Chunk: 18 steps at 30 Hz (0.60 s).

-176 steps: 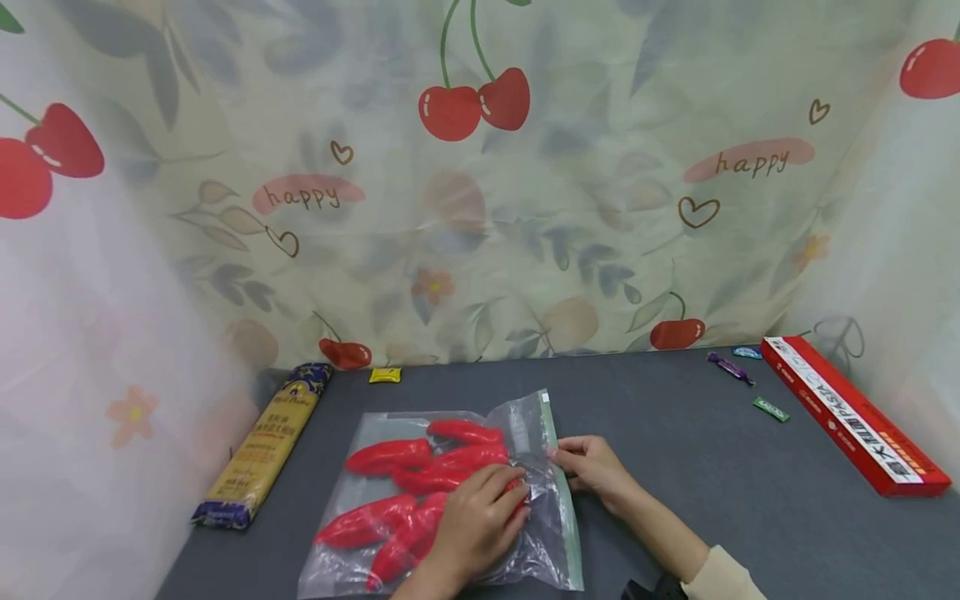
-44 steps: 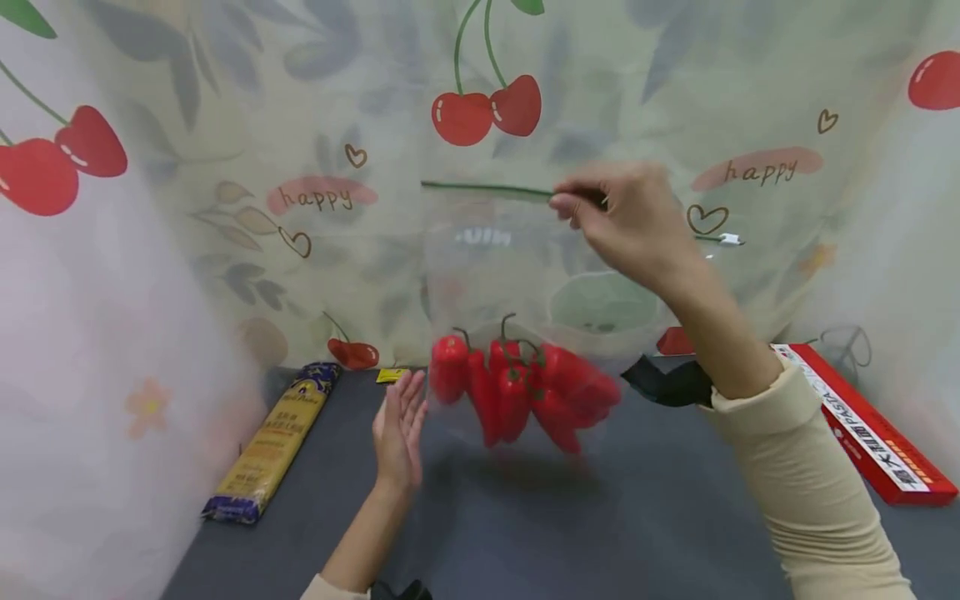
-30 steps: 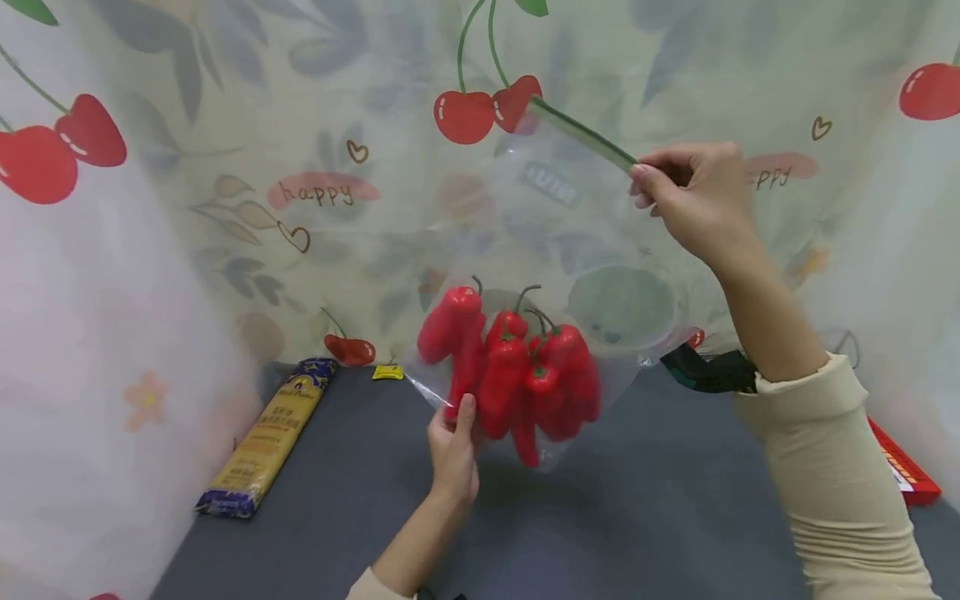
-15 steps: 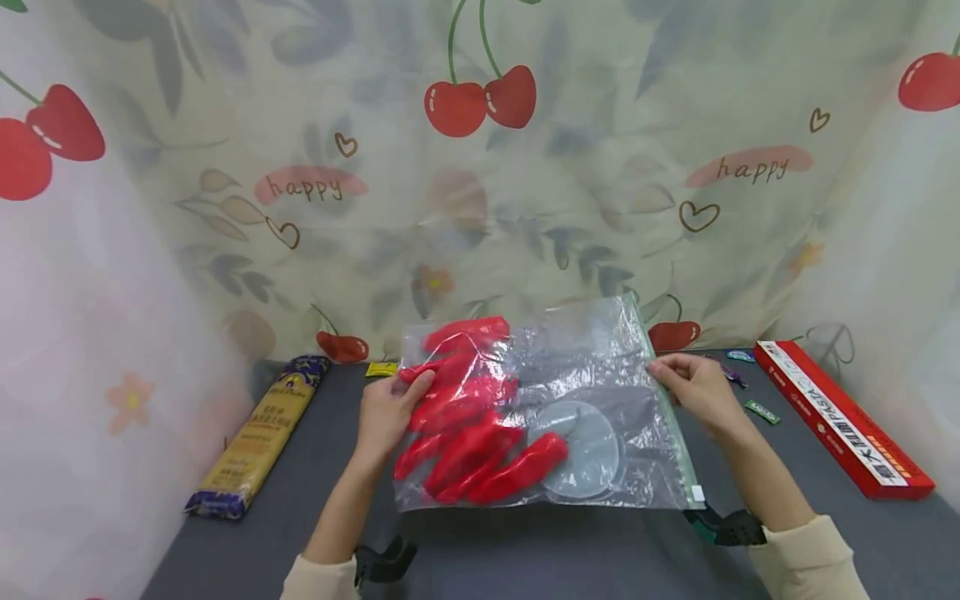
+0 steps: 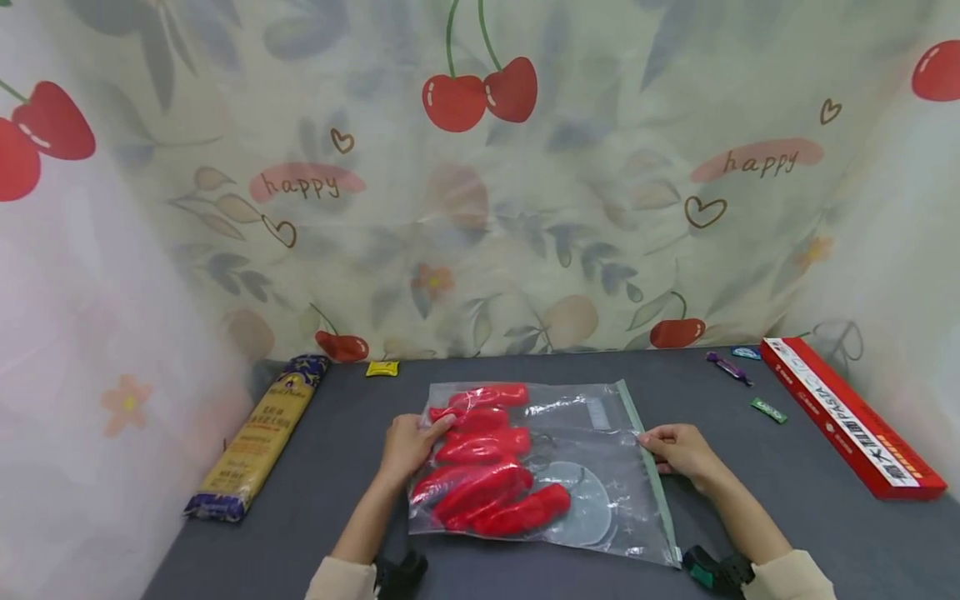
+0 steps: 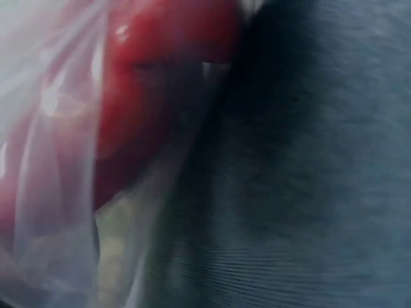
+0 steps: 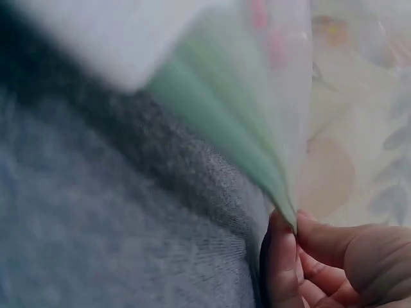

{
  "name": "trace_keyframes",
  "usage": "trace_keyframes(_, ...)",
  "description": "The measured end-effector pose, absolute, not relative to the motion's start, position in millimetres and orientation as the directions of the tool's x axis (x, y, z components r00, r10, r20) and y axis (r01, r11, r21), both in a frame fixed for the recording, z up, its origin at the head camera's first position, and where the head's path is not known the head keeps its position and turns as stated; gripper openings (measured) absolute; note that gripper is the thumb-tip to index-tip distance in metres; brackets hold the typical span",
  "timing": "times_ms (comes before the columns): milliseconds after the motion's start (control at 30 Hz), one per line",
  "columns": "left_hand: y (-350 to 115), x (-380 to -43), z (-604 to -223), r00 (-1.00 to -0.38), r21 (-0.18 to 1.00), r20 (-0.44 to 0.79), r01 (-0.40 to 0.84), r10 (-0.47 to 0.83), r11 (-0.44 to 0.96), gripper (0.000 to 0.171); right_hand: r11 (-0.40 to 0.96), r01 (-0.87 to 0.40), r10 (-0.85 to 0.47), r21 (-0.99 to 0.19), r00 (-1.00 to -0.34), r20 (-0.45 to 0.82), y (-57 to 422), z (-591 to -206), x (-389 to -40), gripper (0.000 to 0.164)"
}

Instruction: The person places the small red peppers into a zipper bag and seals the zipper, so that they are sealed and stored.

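A clear zip bag (image 5: 641,508) lies nearly level in front of me, at or just above the table. Inside it, several red peppers (image 5: 483,446) are gathered in the left half. A pale round patch (image 5: 588,508) shows toward the right. My left hand (image 5: 407,450) grips the bag's left edge, thumb on top; its lower fingers are hidden. At the other end, my right hand (image 5: 682,454) pinches the green zip strip (image 7: 225,128) between thumb and fingers. The white slider (image 7: 122,38) looms blurred in the right wrist view. Peppers (image 6: 173,32) behind plastic fill the left wrist view's upper left.
A yellow pasta packet (image 5: 258,442) lies at the left, a red pasta box (image 5: 855,417) at the right. Small wrapped candies lie toward the back: yellow (image 5: 382,368), purple (image 5: 729,368), blue (image 5: 746,352) and green (image 5: 768,410). A printed curtain (image 5: 510,250) hangs behind the grey table (image 5: 540,575).
The bag lay on the table, then hung upright from my right hand. My left hand, earlier free beside it, took its lower end. Both hands have turned it level and lowered it.
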<state>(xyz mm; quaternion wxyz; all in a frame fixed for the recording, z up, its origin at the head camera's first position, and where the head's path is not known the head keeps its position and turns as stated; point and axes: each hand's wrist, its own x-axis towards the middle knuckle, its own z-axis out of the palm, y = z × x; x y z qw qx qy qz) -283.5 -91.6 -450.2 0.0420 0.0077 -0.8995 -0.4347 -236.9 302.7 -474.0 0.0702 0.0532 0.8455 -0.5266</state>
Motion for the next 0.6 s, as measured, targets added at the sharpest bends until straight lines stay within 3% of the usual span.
trace_keyframes(367,-98,-278,-467,-1.0,0.748,0.023,0.029,0.018,0.663,0.046,0.534,0.135,0.069,-0.834,-0.991,-0.116,299,-478,-238,0.026)
trace_keyframes(467,-101,-278,-467,-0.998,0.786,-0.029,0.01,0.053,0.618,0.046,0.541,0.106,0.038,-0.834,-0.994,-0.102,305,-478,-236,0.032)
trace_keyframes(600,-109,-279,-455,-0.996,0.796,-0.063,-0.014,0.06,0.605,0.046,0.7,0.019,0.016,-0.714,-1.0,-0.011,307,-456,-231,0.05)
